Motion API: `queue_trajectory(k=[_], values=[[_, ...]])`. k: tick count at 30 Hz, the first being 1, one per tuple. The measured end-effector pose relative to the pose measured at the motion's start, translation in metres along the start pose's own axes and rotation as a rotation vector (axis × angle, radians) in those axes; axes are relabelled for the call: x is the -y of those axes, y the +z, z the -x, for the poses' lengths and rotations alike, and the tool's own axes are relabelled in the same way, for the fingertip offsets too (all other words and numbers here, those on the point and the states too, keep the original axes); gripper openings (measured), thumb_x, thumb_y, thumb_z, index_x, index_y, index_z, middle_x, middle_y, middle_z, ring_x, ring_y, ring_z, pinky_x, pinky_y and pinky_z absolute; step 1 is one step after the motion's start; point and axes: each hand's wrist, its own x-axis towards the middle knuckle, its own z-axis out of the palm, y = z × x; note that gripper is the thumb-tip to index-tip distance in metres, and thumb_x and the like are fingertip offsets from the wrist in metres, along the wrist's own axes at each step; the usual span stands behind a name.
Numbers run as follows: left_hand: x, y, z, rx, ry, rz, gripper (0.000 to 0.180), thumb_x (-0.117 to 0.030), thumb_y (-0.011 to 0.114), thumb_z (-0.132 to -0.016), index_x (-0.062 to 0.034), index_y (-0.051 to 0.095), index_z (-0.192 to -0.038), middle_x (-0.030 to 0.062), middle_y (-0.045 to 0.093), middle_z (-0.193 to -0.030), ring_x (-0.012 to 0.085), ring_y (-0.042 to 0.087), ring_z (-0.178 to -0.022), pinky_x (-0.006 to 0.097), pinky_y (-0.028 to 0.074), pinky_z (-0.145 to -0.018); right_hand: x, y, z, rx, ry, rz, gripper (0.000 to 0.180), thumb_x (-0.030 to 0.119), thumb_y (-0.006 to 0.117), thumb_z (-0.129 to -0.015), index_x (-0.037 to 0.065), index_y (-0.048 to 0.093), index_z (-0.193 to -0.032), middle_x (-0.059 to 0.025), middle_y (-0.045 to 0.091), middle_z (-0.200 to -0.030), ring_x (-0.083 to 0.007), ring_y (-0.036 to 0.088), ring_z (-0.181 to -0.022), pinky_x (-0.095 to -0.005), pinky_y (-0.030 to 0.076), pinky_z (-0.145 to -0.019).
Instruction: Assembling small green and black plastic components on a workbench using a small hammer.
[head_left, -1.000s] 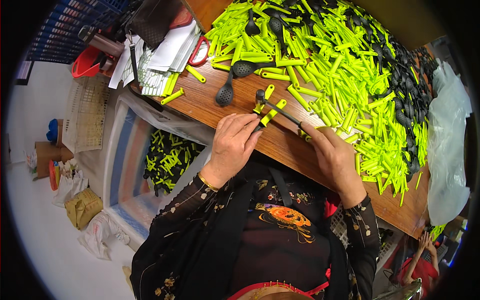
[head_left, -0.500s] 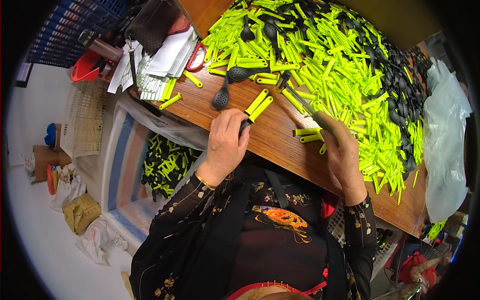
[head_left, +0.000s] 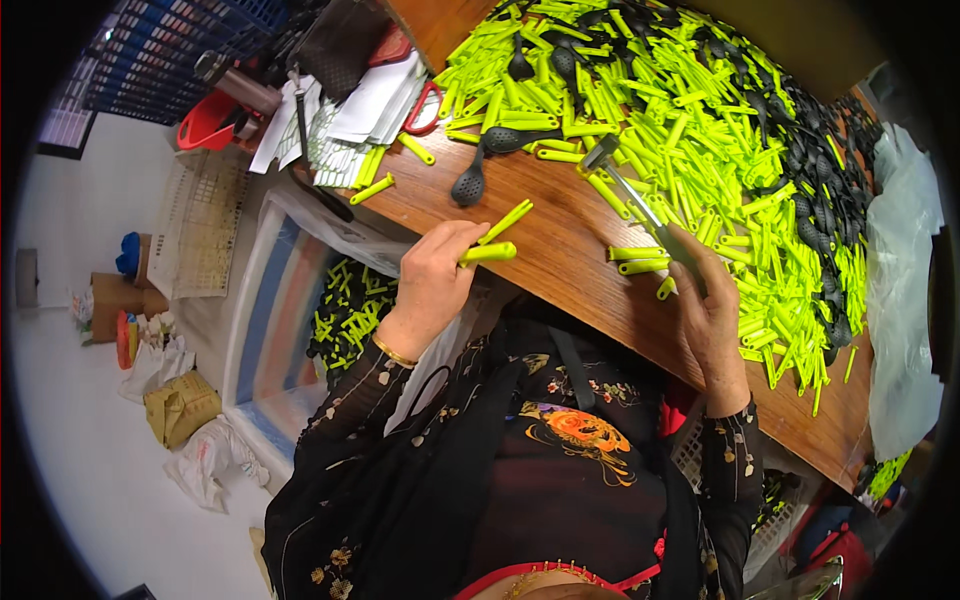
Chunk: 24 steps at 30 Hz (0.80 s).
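Observation:
My left hand (head_left: pixel 432 285) is at the near table edge, its fingers closed around two utensils whose lime-green handles (head_left: pixel 490 253) stick out to the right, spread apart. Their other ends are hidden in the hand. In my right hand (head_left: pixel 708 305) is a hammer (head_left: pixel 640 194), gripped by its dark handle, with the head pointing away above the wooden table (head_left: pixel 560 225). Several loose green handles (head_left: pixel 640 266) lie just left of that hand. Two black slotted spoons (head_left: pixel 468 184) rest beyond my left hand.
A large heap of green handles (head_left: pixel 690 130) covers the far and right table, with black spoon heads (head_left: pixel 800 165) among it. A clear plastic bag (head_left: pixel 905 300) hangs at the right edge. Red scissors (head_left: pixel 424 108) lie by papers. A striped lined bin (head_left: pixel 262 310) holds finished-looking utensils (head_left: pixel 350 310) below left.
My left hand has drawn back toward the bin side, and the two handles in it have turned to the right and fanned apart. My right hand keeps the hammer; the whole view has shifted slightly.

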Motion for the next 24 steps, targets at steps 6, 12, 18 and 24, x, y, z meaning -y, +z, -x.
queue_trajectory(k=[6, 12, 18, 24], values=[[0.001, -0.003, 0.010, -0.085, -0.368, 0.512, 0.037, -0.002, 0.075, -0.100, -0.0026, 0.073, -0.137, 0.0105, 0.079, -0.122, 0.0093, 0.071, -0.105, 0.029, 0.056, -0.092, 0.001, 0.001, 0.000, 0.002, -0.026, -0.023, 0.039, -0.001, 0.066, -0.103, -0.001, 0.066, -0.142, -0.0171, 0.074, -0.124, -0.0260, 0.070, -0.116, -0.0343, 0.053, -0.101], [0.051, -0.018, 0.048, -0.172, -0.516, 0.440, 0.041, -0.013, 0.075, -0.103, -0.0010, 0.070, -0.141, 0.0054, 0.076, -0.122, 0.0123, 0.068, -0.109, 0.031, 0.054, -0.099, -0.001, 0.000, 0.006, -0.003, -0.022, -0.013, 0.039, 0.000, 0.066, -0.104, 0.000, 0.066, -0.142, -0.0165, 0.074, -0.122, -0.0263, 0.071, -0.112, -0.0342, 0.053, -0.099], [0.263, 0.001, 0.227, -0.156, -1.065, 0.070, 0.021, -0.017, 0.071, -0.095, -0.0021, 0.074, -0.109, 0.0144, 0.076, -0.087, 0.0302, 0.075, -0.079, 0.043, 0.057, -0.072, 0.008, 0.000, 0.006, 0.010, -0.036, 0.022, 0.038, 0.002, 0.066, -0.104, 0.002, 0.067, -0.142, -0.0154, 0.073, -0.117, -0.0262, 0.070, -0.108, -0.0349, 0.053, -0.096], [0.295, 0.088, 0.378, 0.792, -0.986, -1.801, 0.016, -0.017, 0.066, -0.094, -0.0156, 0.081, -0.087, 0.0074, 0.080, -0.094, 0.0321, 0.074, -0.079, 0.059, 0.058, -0.074, 0.011, 0.005, 0.002, 0.007, -0.067, 0.053, 0.039, 0.002, 0.067, -0.102, 0.004, 0.067, -0.141, -0.0174, 0.074, -0.115, -0.0319, 0.072, -0.104, -0.0375, 0.055, -0.091]])
